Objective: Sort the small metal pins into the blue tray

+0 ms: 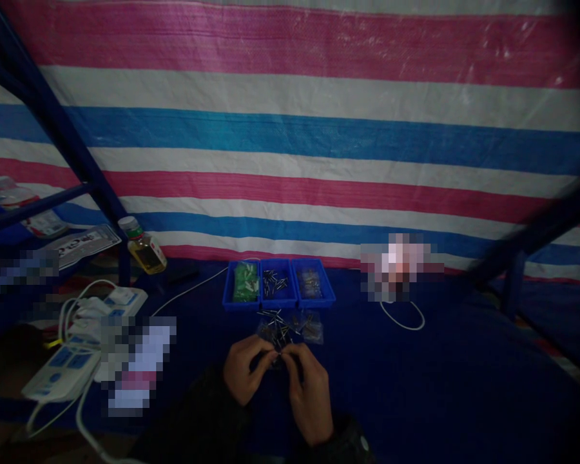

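My left hand (248, 367) and my right hand (309, 390) meet at the fingertips, low in the middle of the head view. Both are closed in a pinch, and what sits between the fingers is too small to make out. Just beyond them lies a loose pile of thin dark and silvery pins (275, 320). Small clear plastic bags (312, 328) rest to the right of the pile. Behind it stand three joined blue trays: the left tray (228, 293) holds green-looking packets, the middle tray (279, 303) more pins, the right tray (329, 298) clear bags.
A power strip (43, 380) with plugs and white cables lies on the left. A bottle of yellowish liquid (147, 254) stands behind it. Blue metal bars (67, 135) frame both sides, and a striped sheet (319, 148) hangs at the back. Two patches are blurred out.
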Tool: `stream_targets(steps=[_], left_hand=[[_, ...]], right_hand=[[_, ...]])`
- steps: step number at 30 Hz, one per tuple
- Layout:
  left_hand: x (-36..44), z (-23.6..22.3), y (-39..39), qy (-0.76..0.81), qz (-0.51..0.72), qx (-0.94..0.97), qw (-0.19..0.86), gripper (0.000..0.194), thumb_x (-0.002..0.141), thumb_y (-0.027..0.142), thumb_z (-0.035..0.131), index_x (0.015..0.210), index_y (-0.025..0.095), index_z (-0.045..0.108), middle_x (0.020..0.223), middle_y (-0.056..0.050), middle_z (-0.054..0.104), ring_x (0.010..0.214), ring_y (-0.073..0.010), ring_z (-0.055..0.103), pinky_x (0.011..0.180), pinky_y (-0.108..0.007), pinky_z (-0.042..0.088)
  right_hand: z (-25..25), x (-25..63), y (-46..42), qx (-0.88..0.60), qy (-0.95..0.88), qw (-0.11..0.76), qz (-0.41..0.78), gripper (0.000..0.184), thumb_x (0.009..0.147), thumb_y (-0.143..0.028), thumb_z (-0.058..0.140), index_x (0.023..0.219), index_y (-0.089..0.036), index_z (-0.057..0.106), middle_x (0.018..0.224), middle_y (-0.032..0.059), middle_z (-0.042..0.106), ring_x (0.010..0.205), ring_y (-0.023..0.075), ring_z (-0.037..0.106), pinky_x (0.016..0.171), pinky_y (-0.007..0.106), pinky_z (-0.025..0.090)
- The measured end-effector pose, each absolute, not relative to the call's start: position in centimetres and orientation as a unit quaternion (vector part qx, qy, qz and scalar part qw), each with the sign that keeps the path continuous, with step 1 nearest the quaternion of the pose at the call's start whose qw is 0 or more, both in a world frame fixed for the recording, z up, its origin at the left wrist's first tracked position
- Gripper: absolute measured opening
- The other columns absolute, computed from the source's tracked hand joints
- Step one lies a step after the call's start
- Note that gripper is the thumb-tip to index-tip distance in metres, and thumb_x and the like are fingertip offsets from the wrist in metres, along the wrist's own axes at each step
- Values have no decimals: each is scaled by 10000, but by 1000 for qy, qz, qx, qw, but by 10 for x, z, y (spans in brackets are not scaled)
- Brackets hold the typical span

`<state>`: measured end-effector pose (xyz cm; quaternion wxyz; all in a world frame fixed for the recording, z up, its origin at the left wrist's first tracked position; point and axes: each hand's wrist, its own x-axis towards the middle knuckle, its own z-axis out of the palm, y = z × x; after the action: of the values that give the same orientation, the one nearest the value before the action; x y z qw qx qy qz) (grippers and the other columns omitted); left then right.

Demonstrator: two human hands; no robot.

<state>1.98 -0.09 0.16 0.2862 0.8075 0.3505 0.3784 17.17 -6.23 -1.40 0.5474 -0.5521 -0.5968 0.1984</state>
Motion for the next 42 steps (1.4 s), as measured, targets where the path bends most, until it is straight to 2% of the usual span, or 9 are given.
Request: stream_targets(steps=[10, 15, 24, 30, 42], left_hand=[[20, 2, -2, 336, 376, 817, 280, 190, 968, 223, 589, 815, 188, 695, 728, -30, 693, 695, -169, 663, 677, -258, 475], [20, 1, 0, 351, 379, 801, 302, 199, 990, 232, 560, 841, 188, 684, 750, -33, 691, 714, -170, 664, 681, -258, 476], [20, 3, -2, 358, 380, 804, 284, 274, 989, 269, 561, 739, 186, 634, 692, -30, 655, 678, -170, 641, 639, -261, 463], [21, 6, -3, 358, 385, 802, 284, 286, 987, 283, 553, 726, 190, 626, 685, -31, 651, 668, -171, 632, 635, -266, 463], [19, 5, -1, 365, 377, 792, 312, 339, 1002, 294, 521, 691, 188, 605, 661, -23, 635, 645, -161, 619, 631, -257, 457]], right_hand=[[-20, 172, -62, -561, -601, 522, 227, 247, 1053, -265, 441, 883, -221, 615, 761, -6, 648, 674, 151, 630, 652, 239, 458], [-18, 170, -62, -532, -612, 533, 243, 166, 1042, -251, 464, 1056, -222, 627, 924, 30, 689, 826, 171, 676, 753, 252, 496], [-11, 170, -62, -562, -605, 523, 209, 293, 1050, -253, 430, 801, -219, 580, 742, -7, 622, 658, 144, 608, 626, 243, 439], [-12, 171, -63, -583, -595, 521, 186, 351, 1061, -270, 417, 738, -214, 542, 677, -17, 584, 588, 131, 544, 574, 245, 384], [-10, 175, -61, -545, -584, 577, 172, 182, 1016, -200, 494, 917, -222, 644, 857, 29, 665, 774, 171, 654, 705, 268, 513]])
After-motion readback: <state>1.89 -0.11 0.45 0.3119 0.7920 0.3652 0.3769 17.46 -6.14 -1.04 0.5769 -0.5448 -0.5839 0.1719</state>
